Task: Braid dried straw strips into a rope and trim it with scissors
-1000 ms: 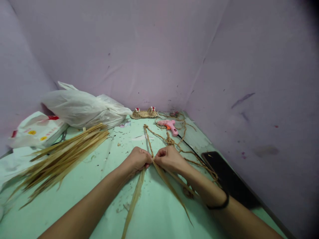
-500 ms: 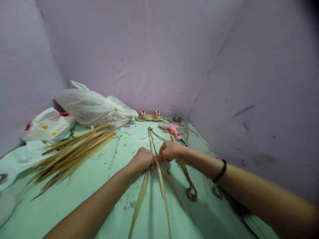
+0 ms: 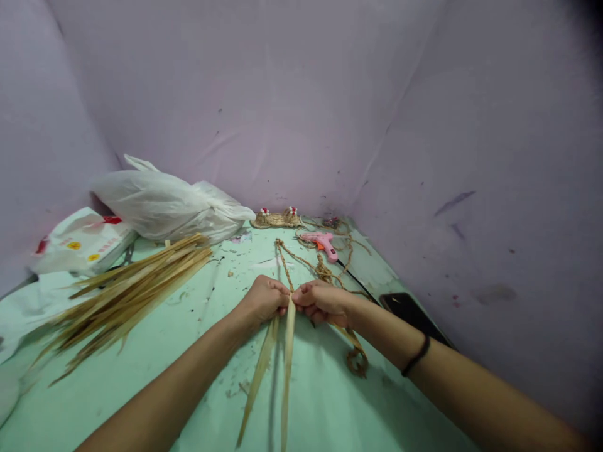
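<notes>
Near the middle of the green table, my left hand [image 3: 269, 297] pinches the lower end of a thin braided cord [image 3: 284, 267]. My right hand [image 3: 321, 301] is closed at the same spot, its fingertips almost touching those of my left. From between the hands a pale flat strip [image 3: 287, 376] hangs toward me, and a second strip [image 3: 258, 383] slants down to the left from under my left hand. The cord runs up and away from my fingers, then bends back to the right. A coiled end of braid [image 3: 357, 363] lies below my right wrist.
A bundle of dry strips [image 3: 132, 301] lies at the left, near a white plastic bag [image 3: 174, 204] and a white box [image 3: 94, 242]. Farther back are a pink glue gun [image 3: 323, 243] and a woven piece [image 3: 277, 220]. A dark phone [image 3: 414, 317] lies beyond my right forearm.
My right hand has turned and come lower, with its forearm lower too, uncovering the phone. The strip that slanted right under it is now mostly hidden. The view has shifted slightly.
</notes>
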The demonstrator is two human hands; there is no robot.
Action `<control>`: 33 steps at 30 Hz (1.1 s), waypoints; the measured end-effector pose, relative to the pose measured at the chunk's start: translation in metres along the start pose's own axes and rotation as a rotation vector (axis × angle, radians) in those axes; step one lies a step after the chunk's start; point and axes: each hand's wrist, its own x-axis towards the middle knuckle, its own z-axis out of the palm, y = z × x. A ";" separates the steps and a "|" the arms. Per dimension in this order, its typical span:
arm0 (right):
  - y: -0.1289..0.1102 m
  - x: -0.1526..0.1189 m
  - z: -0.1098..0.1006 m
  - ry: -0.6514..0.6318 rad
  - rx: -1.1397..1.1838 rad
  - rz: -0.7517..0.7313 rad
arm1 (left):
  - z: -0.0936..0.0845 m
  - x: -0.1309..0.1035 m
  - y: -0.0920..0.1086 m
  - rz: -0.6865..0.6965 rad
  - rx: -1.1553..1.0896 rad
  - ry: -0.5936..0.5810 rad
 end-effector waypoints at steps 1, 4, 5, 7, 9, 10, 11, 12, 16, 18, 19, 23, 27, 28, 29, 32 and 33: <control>0.002 0.001 -0.001 0.023 -0.029 -0.017 | -0.001 0.001 -0.001 0.004 0.020 -0.018; 0.011 0.004 -0.003 0.106 -0.042 -0.116 | -0.005 0.002 -0.002 0.010 0.084 -0.094; 0.014 0.005 -0.004 0.119 -0.018 -0.154 | -0.007 0.003 -0.001 0.009 0.100 -0.124; 0.021 0.007 -0.005 0.125 0.049 -0.220 | -0.010 0.003 0.000 0.005 0.113 -0.181; 0.027 0.010 -0.006 0.119 0.099 -0.262 | -0.012 0.003 0.001 -0.009 0.106 -0.207; 0.028 0.011 -0.006 0.117 0.109 -0.275 | -0.013 0.003 0.001 -0.018 0.098 -0.202; 0.029 0.012 -0.006 0.116 0.108 -0.287 | -0.013 0.004 0.001 -0.030 0.092 -0.187; 0.030 0.014 -0.006 0.117 0.097 -0.296 | -0.013 0.005 0.001 -0.042 0.090 -0.168; 0.030 0.016 -0.006 0.110 0.074 -0.312 | -0.012 0.009 0.004 -0.088 0.115 -0.123; 0.031 0.016 -0.006 0.094 0.099 -0.317 | -0.011 0.010 0.006 -0.103 0.121 -0.111; 0.031 0.016 -0.005 0.088 0.110 -0.319 | -0.010 0.009 0.008 -0.111 0.122 -0.100; 0.032 0.015 -0.005 0.086 0.126 -0.316 | -0.008 0.008 0.011 -0.131 0.135 -0.055; 0.030 0.014 -0.005 0.096 0.150 -0.300 | -0.004 0.006 0.011 -0.159 0.215 0.001; 0.029 0.014 -0.005 0.092 0.160 -0.289 | -0.003 0.006 0.011 -0.150 0.244 0.016; 0.028 0.014 -0.005 0.088 0.170 -0.279 | -0.003 0.006 0.010 -0.119 0.274 0.026; 0.025 0.012 -0.003 0.090 0.183 -0.255 | -0.007 0.005 0.011 0.017 0.369 -0.001; 0.024 0.012 -0.002 0.100 0.177 -0.252 | -0.009 0.005 0.012 0.036 0.406 -0.014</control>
